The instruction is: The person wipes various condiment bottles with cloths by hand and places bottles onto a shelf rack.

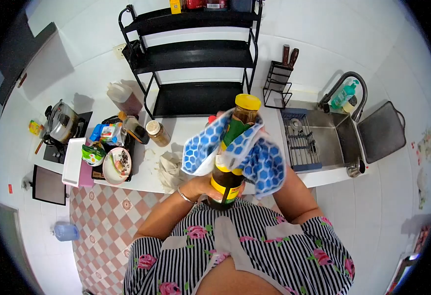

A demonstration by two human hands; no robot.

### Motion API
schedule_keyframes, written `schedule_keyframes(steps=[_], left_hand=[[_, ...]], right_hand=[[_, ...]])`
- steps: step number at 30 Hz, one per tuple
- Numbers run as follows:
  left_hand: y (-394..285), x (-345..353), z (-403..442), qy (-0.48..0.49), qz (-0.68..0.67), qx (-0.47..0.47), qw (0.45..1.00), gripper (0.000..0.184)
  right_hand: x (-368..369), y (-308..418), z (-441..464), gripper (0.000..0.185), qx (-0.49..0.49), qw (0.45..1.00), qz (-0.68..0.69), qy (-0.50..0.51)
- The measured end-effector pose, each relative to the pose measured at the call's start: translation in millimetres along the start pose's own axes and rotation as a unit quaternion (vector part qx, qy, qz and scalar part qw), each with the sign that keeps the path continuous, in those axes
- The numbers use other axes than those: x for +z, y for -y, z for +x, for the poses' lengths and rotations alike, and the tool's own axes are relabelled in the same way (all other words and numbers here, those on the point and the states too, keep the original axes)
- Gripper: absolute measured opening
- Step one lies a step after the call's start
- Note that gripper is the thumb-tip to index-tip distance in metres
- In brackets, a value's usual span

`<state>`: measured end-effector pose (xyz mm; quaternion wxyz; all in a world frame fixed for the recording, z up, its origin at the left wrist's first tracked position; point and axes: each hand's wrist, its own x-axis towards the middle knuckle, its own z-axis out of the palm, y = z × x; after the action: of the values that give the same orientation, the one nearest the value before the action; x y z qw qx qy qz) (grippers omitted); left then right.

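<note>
A tall bottle of dark sauce (221,178) with a yellow cap and yellow-green labels tilts in front of my chest. My left hand (206,188), with a bracelet at the wrist, is wrapped round its lower part. A blue-and-white hexagon-patterned cloth (266,164) is folded round the bottle's middle and upper part, with loose ends hanging on both sides. My right hand (263,132) grips the cloth against the bottle from the far side; most of its fingers are hidden by the fabric. A crumpled pale cloth (170,172) lies on the counter left of the bottle.
Behind stands a black three-tier rack (196,55). To the right are a knife holder (278,83), a sink (342,142) and a dish rack (301,142). On the left are a spice jar (158,133), a plate (108,173), a jug (124,98) and a pot (62,123) on the stove.
</note>
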<state>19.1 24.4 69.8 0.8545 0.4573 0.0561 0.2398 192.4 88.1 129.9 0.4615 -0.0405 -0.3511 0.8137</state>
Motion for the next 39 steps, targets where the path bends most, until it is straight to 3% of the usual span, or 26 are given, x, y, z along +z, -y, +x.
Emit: schedule_keyframes(steps=[1, 2, 5, 8, 12, 13, 16, 17, 19, 20, 21, 23, 24, 25, 28, 29, 32, 33, 36, 37, 39], left_hand=[[-0.1, -0.6, -3.2, -0.012, -0.002, -0.011, 1.000, 0.074], [0.5, 0.5, -4.1, -0.033, 0.019, -0.007, 0.999, 0.075], [0.0, 2.7, -5.4, -0.080, 0.070, -0.006, 0.994, 0.075], [-6.3, 10.4, -1.4, -0.150, 0.184, 0.062, 0.969, 0.072], [-21.6, 32.4, 12.4, -0.271, 0.311, 0.155, 0.898, 0.072], [-24.3, 34.2, 17.2, -0.318, 0.405, 0.151, 0.844, 0.072], [-25.6, 32.0, 17.0, -0.376, 0.494, 0.159, 0.767, 0.074], [-38.6, 28.6, 2.9, -0.320, 0.497, 0.019, 0.806, 0.076], [-45.9, 28.4, -7.9, -0.182, 0.289, 0.058, 0.938, 0.073], [-49.5, 28.2, -9.1, -0.108, 0.179, 0.078, 0.975, 0.072], [-45.2, 34.4, -12.0, -0.114, 0.095, 0.038, 0.988, 0.072], [-32.7, 38.3, -12.6, -0.194, 0.155, 0.047, 0.968, 0.071], [-27.8, 40.8, -11.6, -0.232, 0.185, 0.051, 0.954, 0.071], [-28.2, 48.7, -9.1, -0.284, 0.223, 0.076, 0.930, 0.069], [-25.1, 44.7, -1.7, -0.416, 0.446, 0.123, 0.783, 0.070], [-19.6, 35.6, -0.7, -0.447, 0.491, 0.147, 0.733, 0.075], [-16.4, 33.6, 3.5, -0.516, 0.564, 0.148, 0.627, 0.079], [-19.8, 38.8, 3.8, -0.514, 0.564, 0.124, 0.634, 0.080], [-33.5, 19.7, -11.3, -0.334, 0.470, 0.164, 0.800, 0.081], [-36.5, 15.2, -12.4, -0.234, 0.273, 0.131, 0.924, 0.078], [-39.3, 25.0, -15.3, -0.224, 0.210, 0.085, 0.948, 0.075]], right_hand=[[-6.7, 1.5, -1.1, 0.072, 0.028, 0.998, -0.034, 0.033], [-8.2, 11.3, -17.8, 0.068, 0.020, 0.989, -0.147, -0.020], [30.7, 29.4, -7.7, 0.054, 0.011, 0.951, -0.306, 0.037], [67.1, 36.3, -14.4, 0.042, 0.010, 0.934, -0.353, -0.052], [84.4, 26.3, -16.0, 0.035, -0.056, 0.898, -0.409, -0.152], [76.6, 22.0, -14.3, 0.046, -0.076, 0.883, -0.439, -0.148], [64.1, 29.6, -6.4, 0.044, -0.059, 0.915, -0.365, -0.163], [64.2, 38.1, -7.1, 0.046, -0.027, 0.925, -0.329, -0.188], [31.3, 40.3, -0.9, 0.049, -0.050, 0.967, -0.182, -0.170], [25.4, 42.0, 4.0, 0.049, -0.059, 0.983, -0.088, -0.150], [33.2, 41.4, 7.0, 0.049, -0.079, 0.980, -0.100, -0.150], [25.3, 37.8, 8.1, 0.049, -0.040, 0.985, -0.109, -0.128], [20.8, 35.5, 9.2, 0.049, -0.022, 0.986, -0.114, -0.118], [20.3, 26.3, 10.1, 0.044, -0.065, 0.983, -0.112, -0.126], [33.5, 19.5, 2.0, 0.044, -0.041, 0.962, -0.234, -0.136], [49.4, 13.2, 3.0, 0.044, -0.036, 0.930, -0.314, -0.188], [52.8, 7.4, 9.6, 0.041, -0.117, 0.938, -0.281, -0.164], [48.2, 10.9, 11.0, 0.042, -0.111, 0.952, -0.242, -0.148], [25.4, 20.0, 14.3, 0.047, -0.082, 0.983, -0.132, -0.094], [18.3, 18.3, 14.9, 0.049, -0.066, 0.990, -0.097, -0.074], [27.0, 13.0, 14.7, 0.054, -0.054, 0.995, -0.062, -0.063]])
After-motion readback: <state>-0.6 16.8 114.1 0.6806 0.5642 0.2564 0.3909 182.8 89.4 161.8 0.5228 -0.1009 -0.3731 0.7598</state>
